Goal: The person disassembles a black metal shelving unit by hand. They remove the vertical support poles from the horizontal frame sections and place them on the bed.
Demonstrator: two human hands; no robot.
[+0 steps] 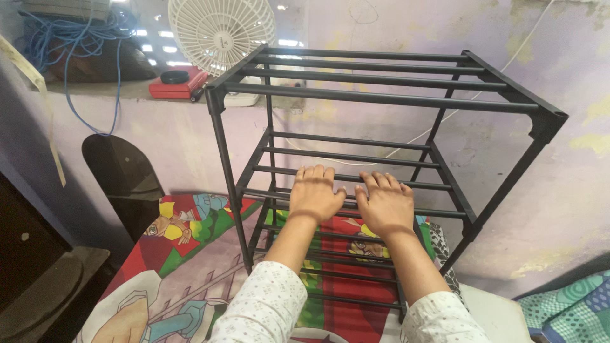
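Left hand and right hand lie flat, holding nothing, on middle bars of black rack; uneven downward pressure could tip it on the soft bed.

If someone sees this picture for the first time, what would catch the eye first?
Probably the tall black rack of metal bars at centre, standing on a colourful cartoon-printed sheet. Both hands, left hand and right hand, lie flat, palms down, on its middle shelf. A white round fan sits on the ledge behind.
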